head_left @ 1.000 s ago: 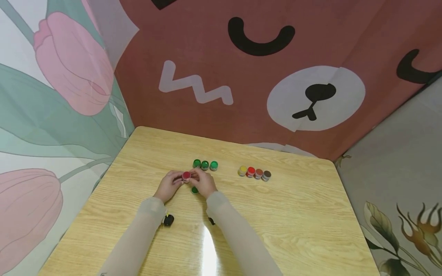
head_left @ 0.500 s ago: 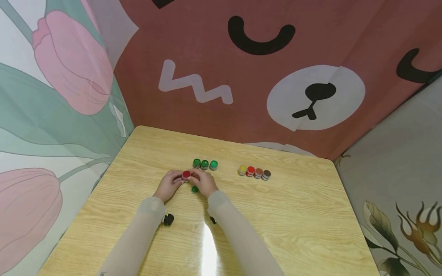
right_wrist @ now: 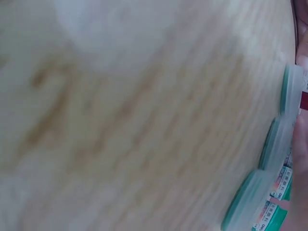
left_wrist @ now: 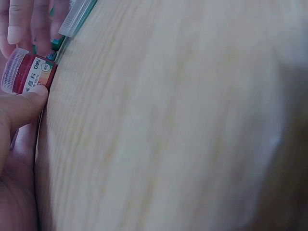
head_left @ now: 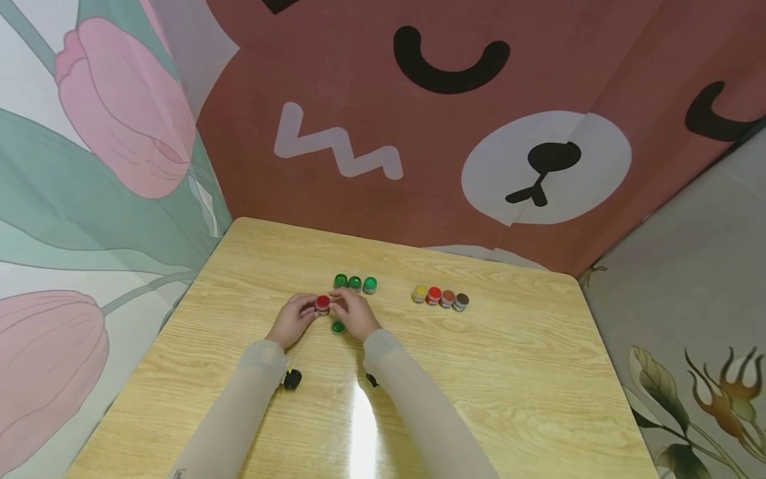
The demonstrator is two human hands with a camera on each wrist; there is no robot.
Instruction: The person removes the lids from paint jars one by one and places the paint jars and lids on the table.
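Observation:
A small red paint jar (head_left: 323,304) with a translucent lid stands between the two hands, its printed label visible in the left wrist view. My left hand (head_left: 293,319) holds it from the left, the thumb (left_wrist: 31,103) pressed on the label. To its right, my right hand (head_left: 357,316) has its fingertips close beside the lid, a narrow gap showing. One green paint jar (head_left: 338,327) sits just nearer, below the right fingers. Behind the hands is a row of three green paint jars (head_left: 355,283); the right fingers partly overlap the leftmost.
Farther right stands another row of paint jars: a yellow one (head_left: 420,293), a red one (head_left: 433,295), an orange-brown one (head_left: 447,299) and a dark brown one (head_left: 461,302). All rest on a wood-grain table (head_left: 514,372), with printed cloth (head_left: 359,199) hanging behind it.
My right fingers have drawn slightly right, away from the red paint jar, so more of the near green jar shows. My left hand keeps its hold in the same place.

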